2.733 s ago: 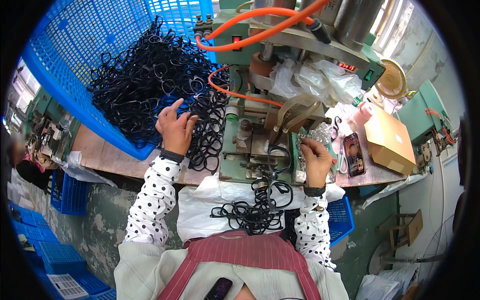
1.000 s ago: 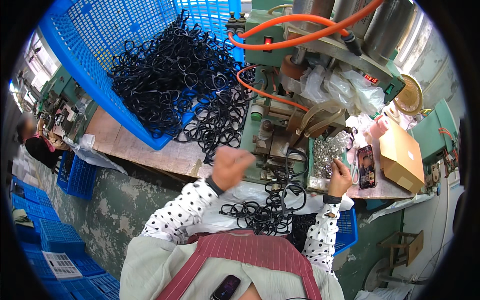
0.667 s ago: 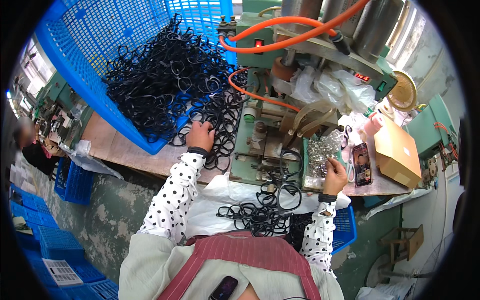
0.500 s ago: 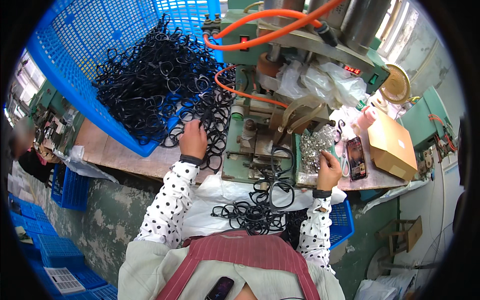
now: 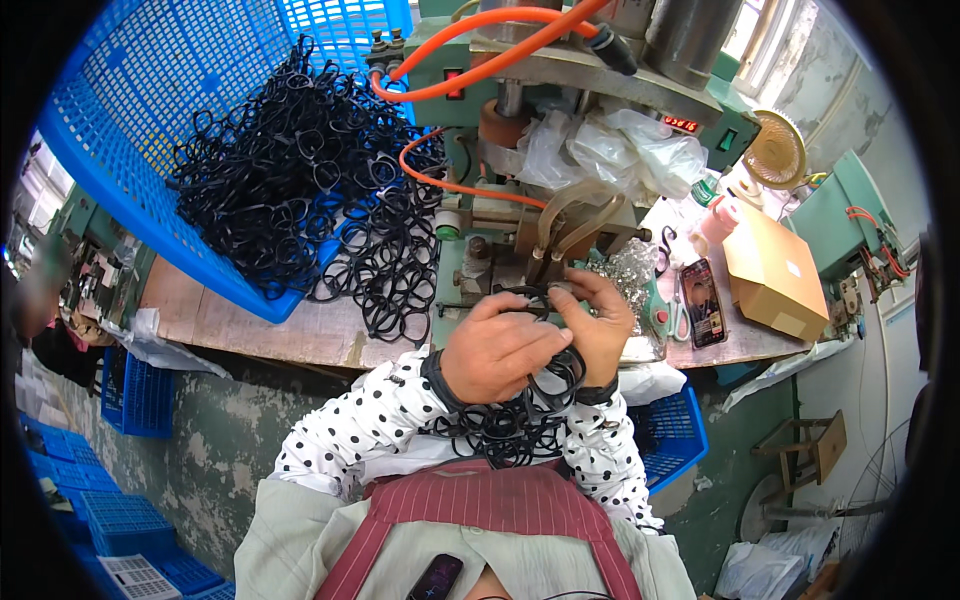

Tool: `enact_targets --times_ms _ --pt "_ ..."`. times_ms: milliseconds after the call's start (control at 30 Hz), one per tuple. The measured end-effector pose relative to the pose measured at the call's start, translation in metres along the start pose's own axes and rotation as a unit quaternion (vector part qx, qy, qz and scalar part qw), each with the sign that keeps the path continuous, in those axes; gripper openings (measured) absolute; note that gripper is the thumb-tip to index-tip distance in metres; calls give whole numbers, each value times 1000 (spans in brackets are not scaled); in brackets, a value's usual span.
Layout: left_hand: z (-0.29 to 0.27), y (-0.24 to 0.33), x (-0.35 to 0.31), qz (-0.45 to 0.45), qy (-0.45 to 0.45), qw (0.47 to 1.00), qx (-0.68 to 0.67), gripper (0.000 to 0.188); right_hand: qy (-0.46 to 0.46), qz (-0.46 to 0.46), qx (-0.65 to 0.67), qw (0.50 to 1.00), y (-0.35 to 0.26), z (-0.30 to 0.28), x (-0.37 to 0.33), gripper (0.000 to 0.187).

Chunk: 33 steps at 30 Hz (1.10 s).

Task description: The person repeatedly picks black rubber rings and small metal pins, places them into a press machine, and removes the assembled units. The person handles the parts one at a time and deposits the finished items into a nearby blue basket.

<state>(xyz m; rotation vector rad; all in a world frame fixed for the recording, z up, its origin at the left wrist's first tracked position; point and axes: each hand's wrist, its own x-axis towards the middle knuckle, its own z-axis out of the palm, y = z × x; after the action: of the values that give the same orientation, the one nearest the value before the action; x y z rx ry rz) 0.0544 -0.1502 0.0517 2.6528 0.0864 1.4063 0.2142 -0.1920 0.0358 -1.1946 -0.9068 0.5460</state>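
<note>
Both my hands meet at the front of the green press, by its metal jig. My left hand is closed on a black glasses frame, partly hidden by the fingers. Against that frame my right hand pinches its fingertips together; whatever small thing they hold is hidden. Below the hands, more black glasses frames lie heaped on my lap over a white cloth. A tray of small shiny metal parts sits right of the jig, partly behind my right hand.
A big blue basket full of black glasses frames leans at the left, some spilling onto the table. Scissors, a phone and a cardboard box are at the right. An orange hose loops overhead.
My left hand has come from the loose frames beside the basket to the jig. My right hand has moved left from the metal-parts tray to meet it. The view has shifted slightly.
</note>
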Motion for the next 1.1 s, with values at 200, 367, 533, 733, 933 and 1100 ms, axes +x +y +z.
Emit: enact_targets --times_ms 200,367,533,733,933,1100 --pt "6 -3 -11 37 -22 998 -40 54 -1 -11 14 1000 10 12 4 37" --pt "-7 16 -9 69 -7 997 -30 45 -9 -22 68 997 9 25 11 46" --pt "-42 -2 2 -6 18 999 29 46 -18 -51 124 991 18 29 10 48" --pt "-57 -13 43 -316 157 933 -74 24 -27 -48 72 996 13 24 14 37" --pt "-57 -20 38 -277 140 948 -69 28 129 -249 -353 893 64 -35 73 19" --pt "-59 -24 34 -269 136 952 -51 26 -13 -188 -552 812 78 -85 42 23"
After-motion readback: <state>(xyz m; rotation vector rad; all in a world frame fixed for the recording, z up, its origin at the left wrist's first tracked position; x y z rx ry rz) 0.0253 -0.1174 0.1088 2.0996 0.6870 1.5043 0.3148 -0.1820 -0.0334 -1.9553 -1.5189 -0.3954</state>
